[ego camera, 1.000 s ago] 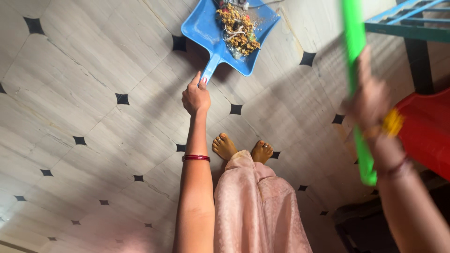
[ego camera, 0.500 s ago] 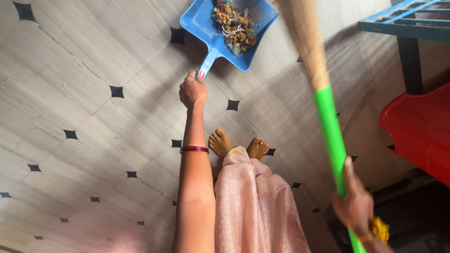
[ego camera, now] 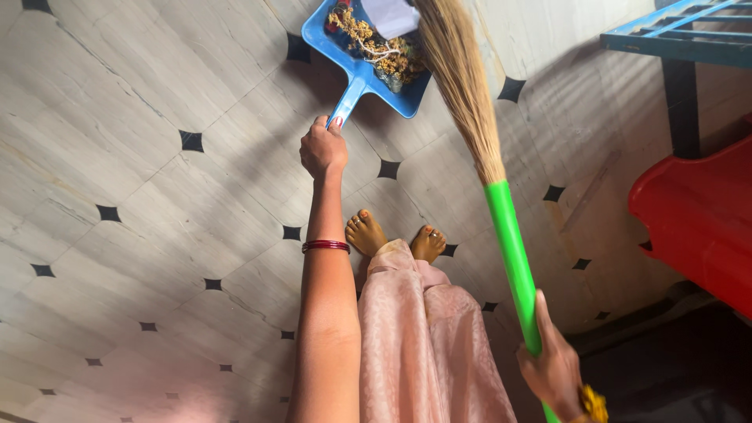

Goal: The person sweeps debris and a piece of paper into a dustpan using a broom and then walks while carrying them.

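Blue dustpan (ego camera: 356, 59) sits on the floor at 12 o'clock, top of view, part cut off by the frame edge. Its tray holds a heap of dry yellow-brown debris (ego camera: 384, 53) plus a white paper scrap (ego camera: 389, 14). The handle points down toward 6 o'clock. Your left hand (ego camera: 323, 149) is clamped around the handle end, fingers curled shut on it, arm stretched straight out, red bangles (ego camera: 326, 246) on the wrist.

Broom (ego camera: 489, 172) runs from 5 o'clock up to 12 o'clock: straw bristles (ego camera: 460, 78) at the top, tips touching the dustpan's right side over the debris, green handle (ego camera: 513, 258) below. Your right hand (ego camera: 554, 364) is closed on the green handle low down at 5 o'clock, a yellow band at the wrist.

Your bare feet (ego camera: 395, 239) stand at centre, just below the left hand, pink garment (ego camera: 427, 345) hanging under them toward 6 o'clock. Floor (ego camera: 157, 196) is pale tile with small black diamond insets. Red plastic chair (ego camera: 697, 219) at 3 o'clock, blue metal frame (ego camera: 677, 35) at 1 o'clock, both well apart from the dustpan.
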